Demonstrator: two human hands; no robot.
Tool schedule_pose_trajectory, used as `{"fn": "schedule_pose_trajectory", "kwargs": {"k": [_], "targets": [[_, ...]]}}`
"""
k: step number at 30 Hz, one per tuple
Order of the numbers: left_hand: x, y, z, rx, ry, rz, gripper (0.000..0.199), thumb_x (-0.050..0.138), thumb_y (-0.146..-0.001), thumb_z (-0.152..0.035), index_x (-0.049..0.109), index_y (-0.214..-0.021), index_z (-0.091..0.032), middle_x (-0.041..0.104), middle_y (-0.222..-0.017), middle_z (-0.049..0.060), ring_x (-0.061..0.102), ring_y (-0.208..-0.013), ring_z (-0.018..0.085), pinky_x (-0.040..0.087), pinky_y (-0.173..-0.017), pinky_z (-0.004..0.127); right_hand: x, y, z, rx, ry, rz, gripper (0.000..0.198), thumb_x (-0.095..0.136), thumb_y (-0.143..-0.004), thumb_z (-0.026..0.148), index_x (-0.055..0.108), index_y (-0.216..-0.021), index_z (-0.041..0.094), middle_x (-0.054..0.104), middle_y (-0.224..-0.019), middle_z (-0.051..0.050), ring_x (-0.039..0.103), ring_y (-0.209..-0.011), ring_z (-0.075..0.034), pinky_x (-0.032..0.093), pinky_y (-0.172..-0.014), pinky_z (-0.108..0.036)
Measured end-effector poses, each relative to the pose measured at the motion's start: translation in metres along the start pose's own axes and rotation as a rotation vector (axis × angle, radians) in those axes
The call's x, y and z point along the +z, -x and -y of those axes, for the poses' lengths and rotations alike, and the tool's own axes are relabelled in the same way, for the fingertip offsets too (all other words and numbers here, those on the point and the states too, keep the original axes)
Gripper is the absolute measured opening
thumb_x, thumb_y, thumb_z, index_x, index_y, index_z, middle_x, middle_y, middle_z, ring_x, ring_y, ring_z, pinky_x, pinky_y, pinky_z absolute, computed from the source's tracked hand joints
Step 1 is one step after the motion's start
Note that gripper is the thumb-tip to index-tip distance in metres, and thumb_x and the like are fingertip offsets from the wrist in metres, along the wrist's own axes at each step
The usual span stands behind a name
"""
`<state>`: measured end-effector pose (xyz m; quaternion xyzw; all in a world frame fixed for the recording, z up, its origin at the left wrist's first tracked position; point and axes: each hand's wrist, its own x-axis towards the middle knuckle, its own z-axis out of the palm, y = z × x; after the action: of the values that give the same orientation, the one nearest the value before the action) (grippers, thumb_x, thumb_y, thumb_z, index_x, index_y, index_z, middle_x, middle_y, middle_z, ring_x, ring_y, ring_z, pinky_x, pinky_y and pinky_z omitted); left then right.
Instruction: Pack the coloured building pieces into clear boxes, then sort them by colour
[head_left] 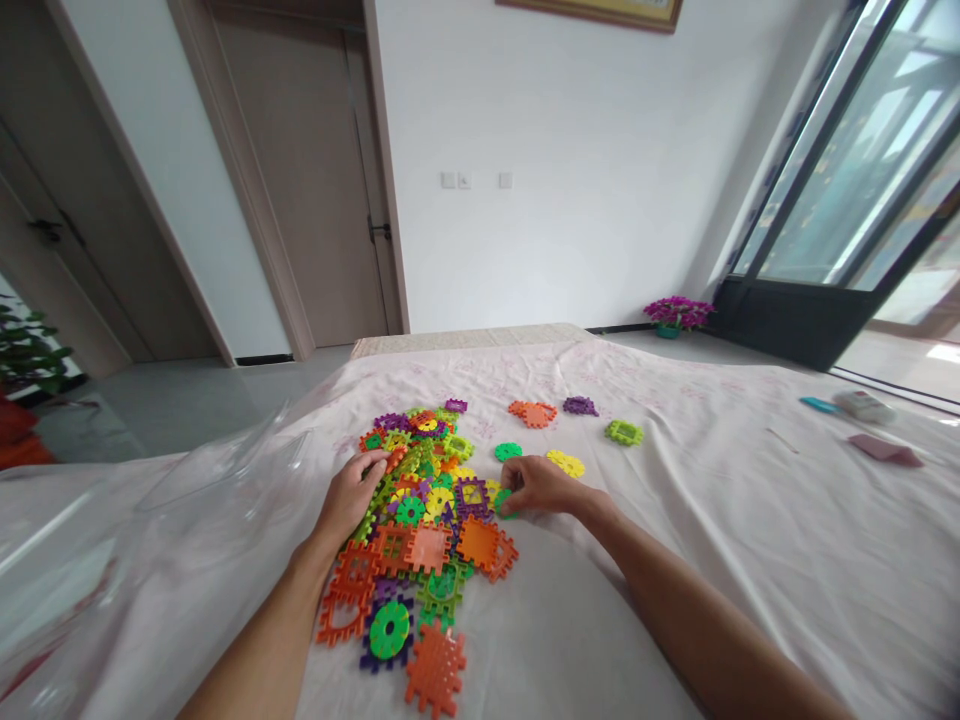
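Note:
A heap of interlocking plastic building pieces (430,548), notched squares and round discs in orange, green, yellow and purple, lies on the cloth between my hands. At its left side, my left hand (354,492) has its fingers curled and closed at an orange building piece (395,459). My right hand (538,485) is at the heap's right edge, fingers pinched around a green disc (505,503) that they partly cover. Just beyond that hand, another green disc (508,452) and some yellow discs (567,463) lie apart from the heap.
Farther back on the pale tablecloth (720,520) are orange pieces (534,414), purple pieces (580,405) and light green pieces (624,432). Clear plastic packaging (217,470) lies left. A dark pink item (885,450) and a blue item (818,405) are at the right.

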<state>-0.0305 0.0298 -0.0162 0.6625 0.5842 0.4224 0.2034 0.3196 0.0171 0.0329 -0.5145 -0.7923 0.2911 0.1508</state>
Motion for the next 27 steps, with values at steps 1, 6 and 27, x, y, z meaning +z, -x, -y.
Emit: {"fn": "schedule_pose_trajectory", "kwargs": {"k": [1, 6, 27], "targets": [[0.0, 0.0, 0.0, 0.002, 0.0, -0.001, 0.039, 0.047, -0.085, -0.046, 0.067, -0.107, -0.021, 0.067, -0.118, 0.005, 0.058, -0.114, 0.023, 0.039, -0.104, 0.037, 0.001, -0.001, -0.003, -0.004, -0.052, -0.001, 0.027, 0.079, -0.057, 0.034, 0.062, -0.071, 0.019, 0.057, -0.063, 0.005, 0.048, -0.058, -0.009, 0.028, -0.049, -0.02], [-0.001, 0.0, -0.002, 0.004, -0.004, 0.0, 0.04, 0.047, -0.085, -0.046, 0.067, -0.107, -0.02, 0.067, -0.117, 0.005, 0.058, -0.113, 0.023, 0.039, -0.104, 0.036, 0.006, -0.013, -0.027, 0.071, -0.317, -0.22, 0.022, 0.071, -0.067, 0.035, 0.057, -0.074, 0.019, 0.054, -0.057, 0.006, 0.047, -0.051, -0.009, 0.032, -0.046, -0.02], [0.0, -0.001, -0.001, -0.002, 0.003, -0.001, 0.04, 0.047, -0.084, -0.047, 0.067, -0.106, -0.02, 0.067, -0.117, 0.006, 0.058, -0.114, 0.024, 0.039, -0.104, 0.038, 0.028, -0.007, 0.018, -0.033, -0.053, -0.272, 0.023, 0.076, -0.068, 0.037, 0.071, -0.084, 0.022, 0.062, -0.082, -0.001, 0.054, -0.069, -0.013, 0.038, -0.059, -0.023]]}}
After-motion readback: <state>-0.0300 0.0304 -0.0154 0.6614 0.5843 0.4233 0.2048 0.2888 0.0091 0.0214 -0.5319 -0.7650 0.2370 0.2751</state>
